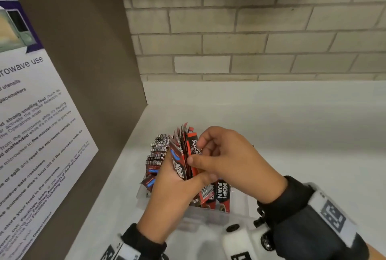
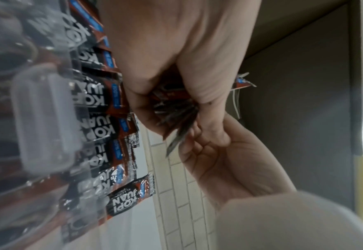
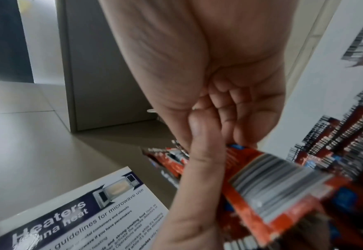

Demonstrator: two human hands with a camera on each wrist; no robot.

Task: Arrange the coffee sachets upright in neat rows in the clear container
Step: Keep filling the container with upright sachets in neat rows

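Observation:
My left hand (image 1: pixel 177 184) grips a fanned bundle of red-and-black coffee sachets (image 1: pixel 180 155) over the clear container (image 1: pixel 200 217). My right hand (image 1: pixel 205 153) reaches into the bundle from the right, and its thumb and curled fingers pinch one sachet (image 1: pixel 193 145). A row of sachets (image 1: pixel 157 153) stands upright along the container's left side, and more sachets (image 1: pixel 222 194) lean at its near end. In the left wrist view the left hand (image 2: pixel 176 71) closes round the bundle's lower ends (image 2: pixel 174 110). The right wrist view shows the right fingers (image 3: pixel 236 128) at the sachet's edge (image 3: pixel 272 186).
The container stands on a white counter (image 1: pixel 292 134) in a corner. A brown side panel (image 1: pixel 94 71) with a microwave-use poster (image 1: pixel 31 134) rises close on the left. A brick-tiled wall (image 1: pixel 250 40) closes the back.

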